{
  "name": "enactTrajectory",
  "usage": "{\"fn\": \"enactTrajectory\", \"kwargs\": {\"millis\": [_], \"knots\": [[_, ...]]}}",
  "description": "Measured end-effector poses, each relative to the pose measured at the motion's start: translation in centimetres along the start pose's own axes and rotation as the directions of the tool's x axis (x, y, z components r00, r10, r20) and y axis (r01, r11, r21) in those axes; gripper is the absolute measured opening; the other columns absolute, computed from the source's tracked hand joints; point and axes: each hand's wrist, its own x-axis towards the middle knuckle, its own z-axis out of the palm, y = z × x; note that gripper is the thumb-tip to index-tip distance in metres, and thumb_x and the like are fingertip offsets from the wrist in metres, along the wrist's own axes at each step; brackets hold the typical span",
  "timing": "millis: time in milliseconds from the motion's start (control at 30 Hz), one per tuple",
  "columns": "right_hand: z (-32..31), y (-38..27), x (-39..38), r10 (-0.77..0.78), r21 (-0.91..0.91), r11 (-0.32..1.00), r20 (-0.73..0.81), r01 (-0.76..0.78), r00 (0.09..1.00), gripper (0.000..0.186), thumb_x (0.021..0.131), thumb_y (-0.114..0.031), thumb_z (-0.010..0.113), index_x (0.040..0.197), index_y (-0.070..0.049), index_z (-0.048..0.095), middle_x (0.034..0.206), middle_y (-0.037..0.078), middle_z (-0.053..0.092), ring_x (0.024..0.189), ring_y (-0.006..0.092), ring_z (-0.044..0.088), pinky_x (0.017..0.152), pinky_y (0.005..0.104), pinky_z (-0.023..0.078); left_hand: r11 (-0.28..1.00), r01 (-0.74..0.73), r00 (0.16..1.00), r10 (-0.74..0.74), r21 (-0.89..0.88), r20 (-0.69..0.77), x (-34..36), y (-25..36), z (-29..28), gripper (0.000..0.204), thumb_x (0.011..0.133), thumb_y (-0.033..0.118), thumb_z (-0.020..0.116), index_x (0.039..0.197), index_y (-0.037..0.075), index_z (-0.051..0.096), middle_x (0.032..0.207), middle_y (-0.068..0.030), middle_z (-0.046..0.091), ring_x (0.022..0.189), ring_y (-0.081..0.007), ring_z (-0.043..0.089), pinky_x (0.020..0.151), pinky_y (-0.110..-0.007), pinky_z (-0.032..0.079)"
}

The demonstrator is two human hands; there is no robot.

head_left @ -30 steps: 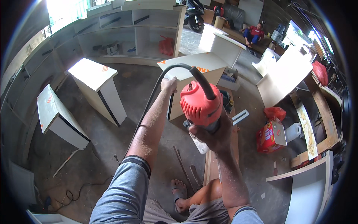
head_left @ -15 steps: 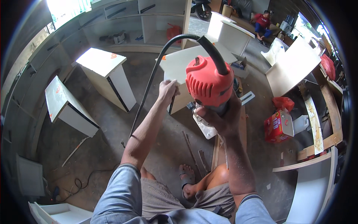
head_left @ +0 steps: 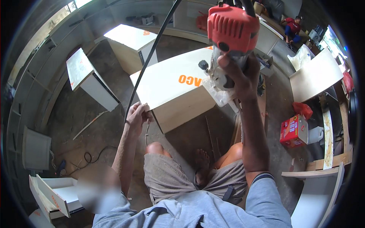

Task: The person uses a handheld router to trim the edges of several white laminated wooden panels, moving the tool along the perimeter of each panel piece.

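My right hand (head_left: 243,76) is wrapped round the lower body of a corded router (head_left: 232,32) with a red motor housing. The router's clear base plate (head_left: 219,93) is at the right end of a white box (head_left: 165,81), a cabinet piece with orange lettering on top and bare wood-coloured sides. Whether the plate rests on the box or hovers over it, I cannot tell. With fingers bent, my left hand (head_left: 137,116) grips the box's near left corner. The router's black cord (head_left: 152,53) runs down past my left wrist.
Two similar white boxes (head_left: 131,36) (head_left: 81,68) stand at the left. An open drawer (head_left: 66,186) lies at lower left. A red tin (head_left: 294,131) and white jug (head_left: 315,135) are on the right, near leaning panels (head_left: 315,74). A person (head_left: 292,28) sits at the far right.
The white box now shows nearer to me and larger. My left hand has come lower and left, to the near corner. The router has risen to the upper right in view, still in my right hand.
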Motion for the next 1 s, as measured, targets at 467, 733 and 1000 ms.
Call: {"fn": "enactTrajectory", "kwargs": {"millis": [467,733,1000], "knots": [[2.2,-2.5,1.7,-0.037,-0.089,0.995,0.003,0.037,0.999,0.05,0.078,-0.035,0.081,0.109,0.001,0.064,0.087,0.003,0.067,0.075,0.0087,0.063,0.071,0.0262,0.051,0.996,-0.058,0.984,0.046,-0.063,-0.173,-9.4,-0.2,-9.9,0.017,0.095,0.016,0.059,0.081,0.008,0.054,0.064,-0.0008,0.055,0.05,-0.0108,0.056,0.041,-0.025,0.044],[6.3,-3.7,8.6,-0.106,-0.233,0.965,0.064,0.118,0.992,0.056,0.078,-0.048,0.079,0.108,-0.002,0.069,0.09,0.004,0.068,0.078,0.0112,0.064,0.071,0.028,0.05,1.0,0.016,0.99,-0.017,-0.007,-0.14,-13.5,1.8,-14.3,0.015,0.094,0.016,0.057,0.082,0.006,0.056,0.064,-0.0023,0.055,0.048,-0.0109,0.053,0.04,-0.025,0.042],[17.9,-5.3,15.0,-0.127,-0.218,0.966,0.061,0.138,0.99,0.048,0.077,-0.049,0.08,0.096,-0.005,0.07,0.081,0.002,0.069,0.072,0.0117,0.064,0.062,0.0309,0.05,0.996,0.0,0.961,0.025,0.089,-0.275,-13.2,1.8,-13.3,0.027,0.094,0.025,0.059,0.075,0.006,0.057,0.057,-0.0025,0.055,0.04,-0.0115,0.052,0.036,-0.025,0.039]]}}
